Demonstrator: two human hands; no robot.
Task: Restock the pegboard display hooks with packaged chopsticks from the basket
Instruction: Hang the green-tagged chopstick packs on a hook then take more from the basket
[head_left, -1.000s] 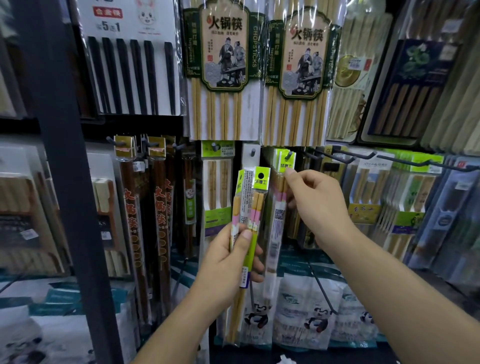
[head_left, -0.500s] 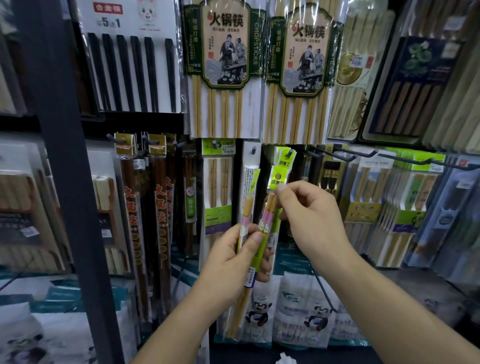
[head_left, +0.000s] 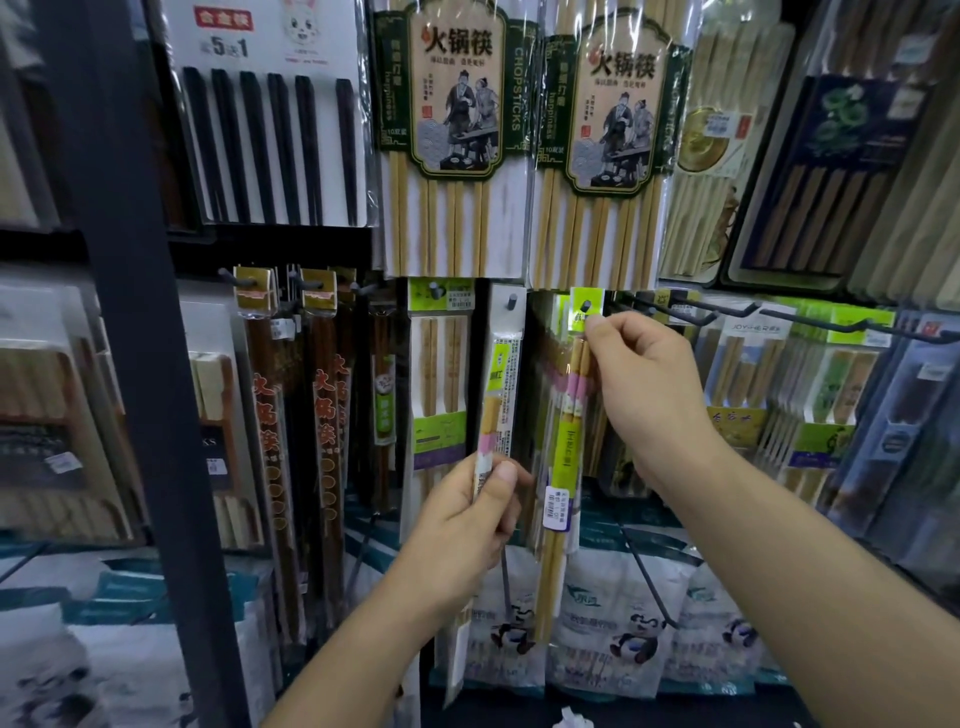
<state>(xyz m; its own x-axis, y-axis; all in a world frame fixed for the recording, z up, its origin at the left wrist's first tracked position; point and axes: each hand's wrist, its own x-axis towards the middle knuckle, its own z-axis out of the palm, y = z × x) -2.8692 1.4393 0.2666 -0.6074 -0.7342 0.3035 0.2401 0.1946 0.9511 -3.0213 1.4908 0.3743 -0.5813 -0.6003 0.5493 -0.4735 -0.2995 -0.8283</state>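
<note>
- The right hand (head_left: 644, 395) is raised to the row of hooks, with the forearm coming in from the lower right and the wrist bent slightly back.
- Its thumb and forefinger pinch the top of a green-topped packet (head_left: 563, 452). The other fingers are curled loosely behind.
- The packet's green header (head_left: 583, 318) sits at the tip of a dark hook (head_left: 587, 305), which shows through the punched hole. I cannot tell how far the packet is threaded on.
- The packet hangs almost straight down and tilts a little to the left at the bottom. Through the clear sleeve I can see pale bamboo sticks with pink and white bands, a long green label and a white price sticker (head_left: 557, 508).
- The left hand (head_left: 467, 514) is lower and nearer the middle. Its thumb lies across the front of a second packet (head_left: 493, 410) and its fingers are wrapped round the back.
- That packet stands upright and has the same pink band and green strip. Its top lies against a white card (head_left: 511, 332) hung on a peg (head_left: 511, 300). I cannot tell whether the packet itself is on the peg.
- Bare black hooks (head_left: 691, 314) jut out just to the right of the raised hand.
- Big hot-pot chopstick packs (head_left: 457, 130) hang above, and panda-printed bags (head_left: 623, 623) sit below.
</note>
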